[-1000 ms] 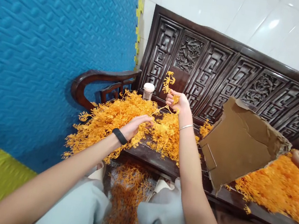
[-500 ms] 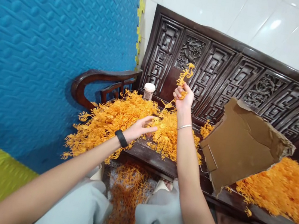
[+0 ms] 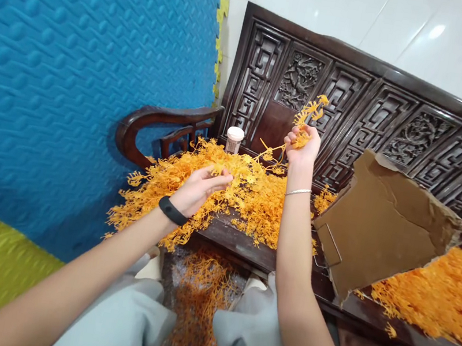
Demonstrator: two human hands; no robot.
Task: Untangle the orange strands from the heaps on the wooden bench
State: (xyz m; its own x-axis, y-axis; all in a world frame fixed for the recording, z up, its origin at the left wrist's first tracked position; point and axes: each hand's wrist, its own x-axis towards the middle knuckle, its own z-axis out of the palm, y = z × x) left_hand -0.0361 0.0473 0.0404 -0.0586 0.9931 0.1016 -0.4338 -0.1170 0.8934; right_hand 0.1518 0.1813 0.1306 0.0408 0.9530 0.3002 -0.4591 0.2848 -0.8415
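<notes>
My right hand [image 3: 302, 146], raised at upper centre of the frame, has its grip closed on an orange sprig [image 3: 310, 112] before the carved backrest [image 3: 379, 120]. My left hand [image 3: 200, 188] hovers half open, fingers loosely curled, touching the orange pile [image 3: 194, 182] on the desk [image 3: 237, 241]; the pile spills over the front edge. The torn cardboard [image 3: 377, 219] hides what lies behind it. A white-lidded cup [image 3: 234, 139] stands by the backrest, contents unseen. Another orange heap [image 3: 443, 297] is cut off at right.
</notes>
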